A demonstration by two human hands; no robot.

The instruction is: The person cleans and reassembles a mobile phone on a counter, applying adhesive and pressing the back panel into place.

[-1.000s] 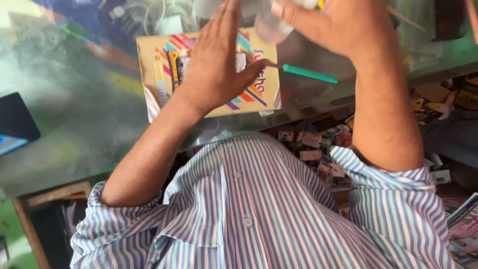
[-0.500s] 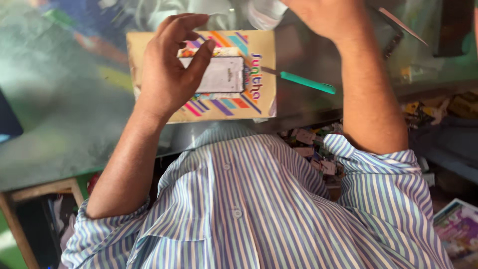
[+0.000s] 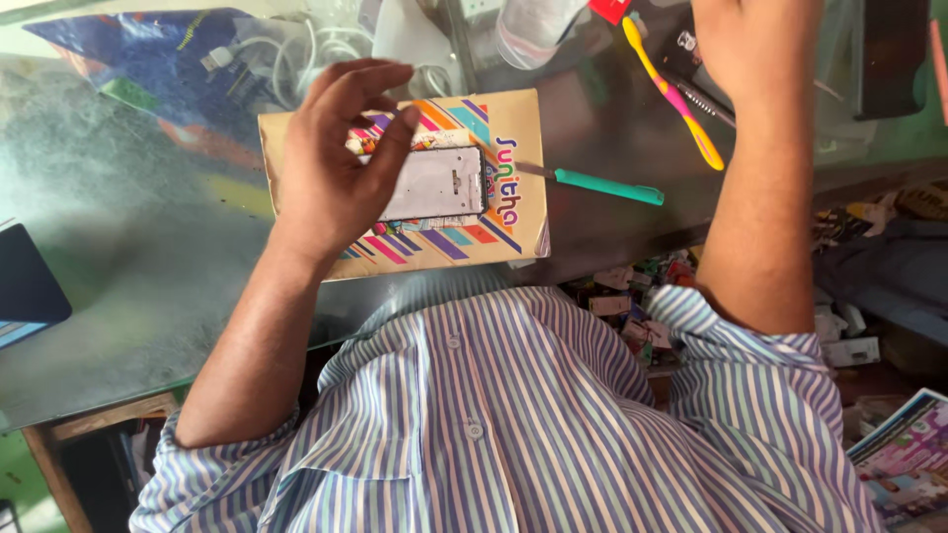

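On box — phone frame | left hand open, fingertips pressing it | right hand — grip unclear

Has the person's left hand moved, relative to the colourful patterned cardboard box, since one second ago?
Yes. The left hand has slid left along the colourful cardboard box, uncovering the grey rectangular phone frame there.

I see a tan cardboard box with multicoloured diagonal stripes, a silver-grey phone frame, a teal-handled tool, a yellow-and-pink toothbrush, and my blue-and-white striped shirt.
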